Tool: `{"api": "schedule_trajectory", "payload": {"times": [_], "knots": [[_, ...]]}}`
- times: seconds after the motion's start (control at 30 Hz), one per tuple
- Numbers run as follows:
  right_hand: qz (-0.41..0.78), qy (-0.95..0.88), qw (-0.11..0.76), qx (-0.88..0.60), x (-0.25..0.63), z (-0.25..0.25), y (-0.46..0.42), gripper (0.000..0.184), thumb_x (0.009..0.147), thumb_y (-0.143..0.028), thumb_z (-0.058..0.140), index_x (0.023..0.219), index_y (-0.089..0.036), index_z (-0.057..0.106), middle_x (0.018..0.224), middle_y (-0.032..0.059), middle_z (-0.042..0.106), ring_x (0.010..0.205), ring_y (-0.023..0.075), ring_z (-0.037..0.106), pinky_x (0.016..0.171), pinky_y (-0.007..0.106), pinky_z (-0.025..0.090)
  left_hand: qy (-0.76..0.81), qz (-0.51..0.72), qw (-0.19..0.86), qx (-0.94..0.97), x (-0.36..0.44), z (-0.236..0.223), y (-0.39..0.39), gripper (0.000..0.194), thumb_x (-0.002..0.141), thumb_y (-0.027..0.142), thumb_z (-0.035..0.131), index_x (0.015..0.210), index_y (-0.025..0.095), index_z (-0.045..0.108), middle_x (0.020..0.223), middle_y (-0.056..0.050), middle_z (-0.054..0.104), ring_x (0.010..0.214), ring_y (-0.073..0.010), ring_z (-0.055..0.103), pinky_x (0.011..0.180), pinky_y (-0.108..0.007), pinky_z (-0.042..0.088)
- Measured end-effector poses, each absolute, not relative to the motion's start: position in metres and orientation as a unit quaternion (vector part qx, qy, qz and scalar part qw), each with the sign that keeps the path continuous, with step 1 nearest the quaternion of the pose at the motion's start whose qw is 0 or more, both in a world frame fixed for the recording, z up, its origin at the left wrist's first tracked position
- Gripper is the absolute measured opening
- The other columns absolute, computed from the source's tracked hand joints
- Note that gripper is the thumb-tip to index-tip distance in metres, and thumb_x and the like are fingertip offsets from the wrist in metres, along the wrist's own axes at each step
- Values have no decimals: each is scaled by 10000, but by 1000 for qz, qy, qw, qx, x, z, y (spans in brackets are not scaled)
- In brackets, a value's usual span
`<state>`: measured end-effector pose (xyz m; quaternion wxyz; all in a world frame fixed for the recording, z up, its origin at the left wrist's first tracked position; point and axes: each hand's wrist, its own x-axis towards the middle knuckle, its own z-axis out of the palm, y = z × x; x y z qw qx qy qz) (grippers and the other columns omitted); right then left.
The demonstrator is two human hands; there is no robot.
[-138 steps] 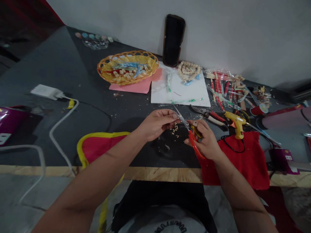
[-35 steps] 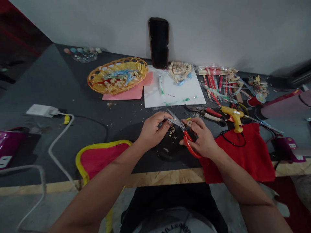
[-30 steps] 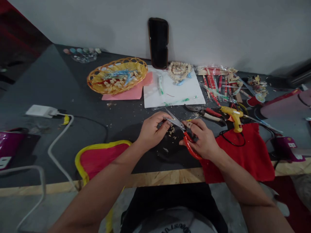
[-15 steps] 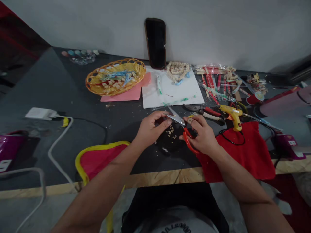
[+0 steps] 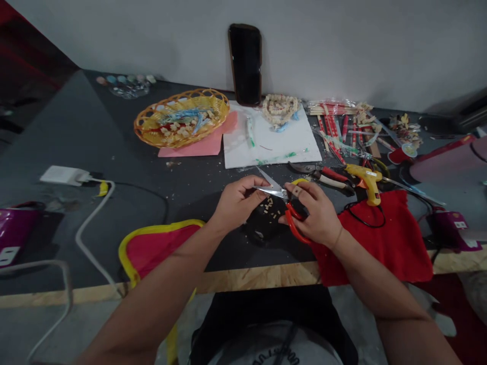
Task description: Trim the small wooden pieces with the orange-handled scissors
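My right hand (image 5: 317, 213) grips red-handled scissors (image 5: 291, 223), whose two blades stand apart and point toward the far left. A small tan square shows on one of its fingers. My left hand (image 5: 238, 203) is closed, thumb and fingers pinched together right at the blades; what it pinches, if anything, is too small to make out. Below the blades, a dark round dish (image 5: 255, 236) lies on the table with several small pale bits (image 5: 271, 207) over it.
Behind the hands are a wicker basket (image 5: 142, 133), a white board (image 5: 236, 158) with a beaded string (image 5: 281, 109), and an upright phone (image 5: 245, 63). To the right lie pruning shears (image 5: 331, 178), a yellow glue gun (image 5: 366, 180) and red cloth (image 5: 384, 253). A white cable (image 5: 85, 228) runs left.
The scissor blades have opened slightly wider and shifted a little left. More pale bits show beneath them. Both hands remain in nearly the same place.
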<state>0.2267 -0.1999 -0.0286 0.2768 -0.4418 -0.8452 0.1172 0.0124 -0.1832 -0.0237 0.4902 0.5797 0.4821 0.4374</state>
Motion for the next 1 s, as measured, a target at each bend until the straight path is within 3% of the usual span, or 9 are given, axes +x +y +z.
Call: {"api": "schedule_trajectory", "payload": {"times": [0.2,0.67,1.0], "knots": [[116,-855,247,-440,229,-27,-201,605,829,-439,656,1374,-231,494,1155,103,648,1095,271,594,988,447,501,480,439,462,603,10,-25,-182,167,793,339,654,789,174,680,753,-30,689,644,-126,584,590,-230,456],[121,-848,244,-454,226,-21,-208,549,856,-480,624,1318,-192,551,1124,110,674,1048,263,644,901,382,556,465,480,481,568,13,-24,-186,234,718,367,754,816,166,685,794,-47,708,706,-156,638,647,-259,509],[89,-847,225,-474,226,-23,-206,616,796,-529,658,1311,-216,533,1128,132,601,1090,308,580,924,464,534,468,458,419,629,11,-20,-187,110,774,281,678,742,176,689,799,-50,720,728,-157,645,646,-249,490]]}}
